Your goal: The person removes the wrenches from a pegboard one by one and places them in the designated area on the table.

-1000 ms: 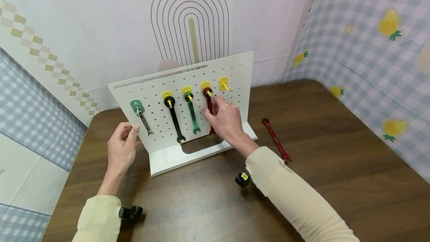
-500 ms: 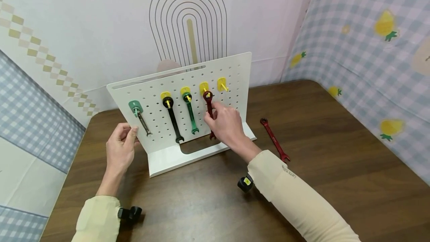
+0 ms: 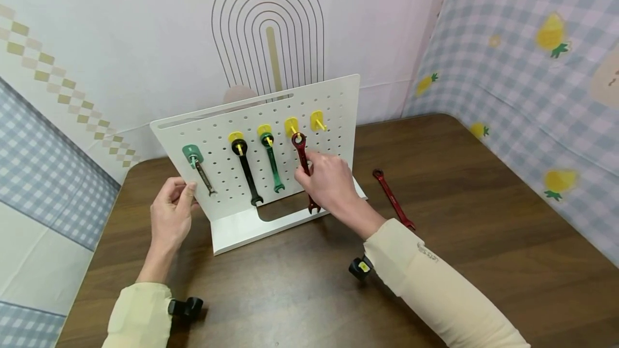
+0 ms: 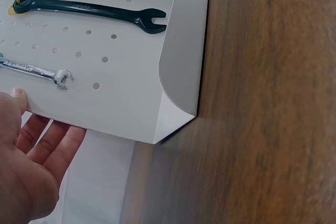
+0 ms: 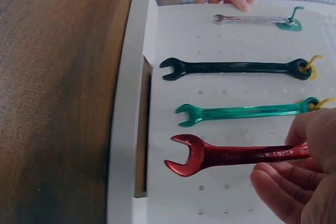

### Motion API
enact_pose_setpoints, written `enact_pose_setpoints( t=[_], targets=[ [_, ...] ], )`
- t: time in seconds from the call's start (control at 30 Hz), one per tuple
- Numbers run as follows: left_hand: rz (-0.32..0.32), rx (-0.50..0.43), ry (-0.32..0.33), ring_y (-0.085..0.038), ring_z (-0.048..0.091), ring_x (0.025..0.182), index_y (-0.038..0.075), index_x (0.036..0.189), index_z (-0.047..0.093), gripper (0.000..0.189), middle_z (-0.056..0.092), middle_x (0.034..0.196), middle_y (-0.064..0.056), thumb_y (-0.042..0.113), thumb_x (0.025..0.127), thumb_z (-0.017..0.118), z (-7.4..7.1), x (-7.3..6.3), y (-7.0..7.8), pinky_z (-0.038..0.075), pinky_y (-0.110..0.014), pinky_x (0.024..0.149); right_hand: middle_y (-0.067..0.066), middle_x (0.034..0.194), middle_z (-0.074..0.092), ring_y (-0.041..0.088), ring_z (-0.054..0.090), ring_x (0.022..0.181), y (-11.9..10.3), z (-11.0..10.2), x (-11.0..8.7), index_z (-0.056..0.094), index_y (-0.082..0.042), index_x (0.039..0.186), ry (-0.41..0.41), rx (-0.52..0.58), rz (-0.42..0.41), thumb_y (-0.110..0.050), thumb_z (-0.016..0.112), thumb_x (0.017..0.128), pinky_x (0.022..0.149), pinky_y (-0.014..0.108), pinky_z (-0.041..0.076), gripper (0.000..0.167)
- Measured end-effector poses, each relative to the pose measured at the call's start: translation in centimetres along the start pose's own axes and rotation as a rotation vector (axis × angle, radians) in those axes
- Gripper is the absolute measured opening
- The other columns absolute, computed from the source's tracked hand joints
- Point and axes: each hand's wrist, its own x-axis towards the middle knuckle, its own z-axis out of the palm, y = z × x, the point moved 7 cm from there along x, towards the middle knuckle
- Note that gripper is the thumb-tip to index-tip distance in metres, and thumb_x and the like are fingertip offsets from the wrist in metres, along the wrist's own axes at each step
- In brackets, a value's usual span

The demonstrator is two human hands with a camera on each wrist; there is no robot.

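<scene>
"Sleeves (image 3: 140,313) come nearest, I take it?"

"Yes, pale ones, above the brown table (image 3: 271,305). Past the left cuff, the left hand (image 3: 169,216) pinches the left edge of the white pegboard (image 4: 126,103), thumb in front, fingers behind."

"And the right hand (image 3: 331,179)?"

"It pinches a red wrench (image 5: 231,156) by the shank, thumb against fingers, in front of the board's right half. The forked end points down and near; the ring end is at the tip of a yellow hook (image 3: 290,123). Whether it encircles that tip, I cannot tell."

"Other wrenches?"

"A second red wrench (image 3: 394,200) lies on the table to the right. On the board, left to right, hang a silver wrench (image 3: 203,178), a dark wrench (image 3: 248,174) and a green wrench (image 3: 273,165)."

"Farthest?"

"A white backdrop (image 3: 130,42) with nested arches (image 3: 273,50), behind everything."
</scene>
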Motion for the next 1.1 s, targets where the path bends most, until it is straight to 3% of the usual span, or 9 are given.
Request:
enact_pose_setpoints(
  t=[0.23,0.63,1.1],
  targets=[
    [0.009,-0.006,-0.001,0.013,0.063,0.075,-0.002,0.119,0.064,0.025,0.073,0.117,-0.028,0.021,0.108,0.063,0.0,0.0,0.1,0.059,-0.007,0.068,0.001,0.057,0.055,0.014,0.043,0.051,-0.5,-1.0,0.0,0.065,-0.007,0.080,-0.067,-0.037,0.004,-0.011,0.067,0.090,0.042,0.023,0.032,0.011],
    [0.001,-0.002,0.005,0.011,0.064,0.074,-0.001,0.117,0.065,0.024,0.073,0.113,-0.026,0.021,0.107,0.064,0.0,-0.2,-0.1,0.061,-0.010,0.068,-0.003,0.055,0.038,0.012,0.033,0.052,-0.9,-1.6,0.0,0.054,-0.011,0.069,-0.161,-0.059,0.037,-0.012,0.064,0.092,0.042,0.022,0.023,0.026],
    [0.007,0.025,0.006,0.011,0.064,0.075,-0.001,0.117,0.063,0.026,0.073,0.115,-0.027,0.023,0.108,0.063,0.0,0.0,0.0,0.061,-0.009,0.068,-0.002,0.055,0.040,0.013,0.034,0.050,-1.2,-2.3,0.4,0.056,-0.010,0.071,-0.158,-0.073,0.024,-0.013,0.063,0.095,0.043,0.022,0.023,0.025]
  ],
)
